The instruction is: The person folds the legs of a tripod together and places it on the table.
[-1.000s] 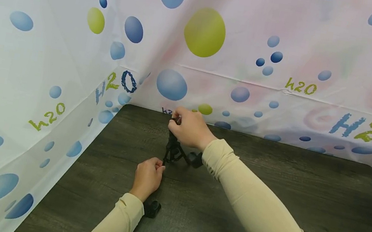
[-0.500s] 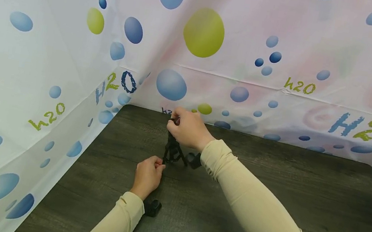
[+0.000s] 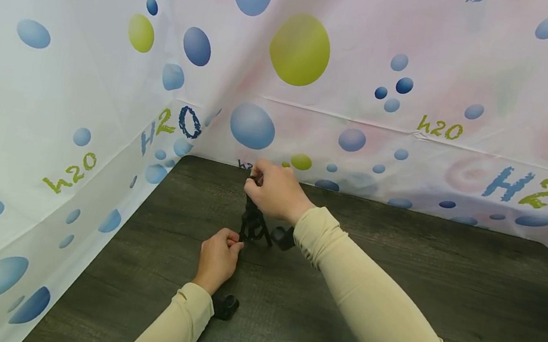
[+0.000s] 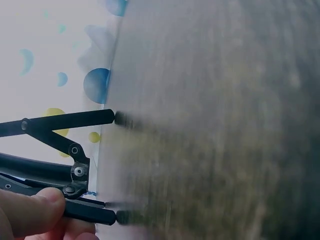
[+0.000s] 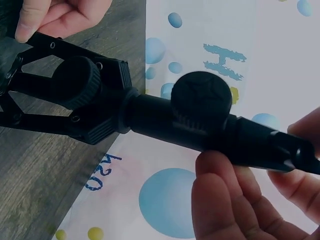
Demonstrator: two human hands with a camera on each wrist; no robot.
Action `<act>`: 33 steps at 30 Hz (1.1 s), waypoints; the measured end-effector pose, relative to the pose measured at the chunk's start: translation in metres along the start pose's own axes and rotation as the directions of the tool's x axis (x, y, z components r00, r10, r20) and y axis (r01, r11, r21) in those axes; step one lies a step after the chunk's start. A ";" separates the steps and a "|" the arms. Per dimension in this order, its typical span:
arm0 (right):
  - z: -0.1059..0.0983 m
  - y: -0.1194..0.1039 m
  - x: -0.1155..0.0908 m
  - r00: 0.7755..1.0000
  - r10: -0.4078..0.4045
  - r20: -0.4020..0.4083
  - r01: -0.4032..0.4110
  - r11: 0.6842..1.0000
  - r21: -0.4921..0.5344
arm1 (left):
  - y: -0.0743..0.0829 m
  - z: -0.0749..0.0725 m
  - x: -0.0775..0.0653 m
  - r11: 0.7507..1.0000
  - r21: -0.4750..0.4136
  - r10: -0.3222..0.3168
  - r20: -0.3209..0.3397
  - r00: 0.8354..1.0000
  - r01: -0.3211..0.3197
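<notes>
A small black tripod stands at the back left of the table, its legs partly spread and pointing down. High on it, my right hand grips the top end between thumb and fingers. My left hand pinches one leg low down, near the foot. In the left wrist view, the thumb lies on that leg, while another leg stands apart, linked by hinged braces. The right wrist view shows a round knob on the centre tube and a second knob between the legs.
The dark wood-grain table reaches back to a white sheet printed with blue and green bubbles, which also rises along the left side. Black devices sit at the left wrist and the right wrist.
The tripod's right leg has drawn in slightly toward the left one. Both hands keep their grips and have barely moved, with the left edging up a little.
</notes>
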State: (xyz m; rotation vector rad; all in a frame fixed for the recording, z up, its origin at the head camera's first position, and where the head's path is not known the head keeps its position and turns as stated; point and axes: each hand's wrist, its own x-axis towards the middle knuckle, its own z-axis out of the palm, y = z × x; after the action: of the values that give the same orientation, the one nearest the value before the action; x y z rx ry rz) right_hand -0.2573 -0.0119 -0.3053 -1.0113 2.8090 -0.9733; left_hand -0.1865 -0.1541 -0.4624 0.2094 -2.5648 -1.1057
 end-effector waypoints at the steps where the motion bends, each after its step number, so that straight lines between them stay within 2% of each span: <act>1: 0.000 0.000 0.000 1.000 0.000 0.000 0.000 1.000 0.002 | 0.000 0.000 0.000 1.000 -0.003 -0.005 -0.002 1.000 0.005; 19: 0.003 -0.002 0.001 1.000 0.025 -0.017 -0.025 1.000 0.015 | 0.002 0.001 0.003 0.997 -0.045 -0.068 -0.022 0.997 0.067; 33: 0.003 -0.003 0.000 0.998 0.054 -0.019 -0.054 0.998 0.033 | 0.004 0.002 0.005 0.997 -0.058 -0.057 -0.020 0.998 0.056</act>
State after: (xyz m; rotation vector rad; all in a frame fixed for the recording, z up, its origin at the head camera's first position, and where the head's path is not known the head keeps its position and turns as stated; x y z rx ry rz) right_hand -0.2547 -0.0155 -0.3062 -0.9224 2.8108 -1.0246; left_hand -0.1921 -0.1516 -0.4596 0.2798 -2.5182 -1.1897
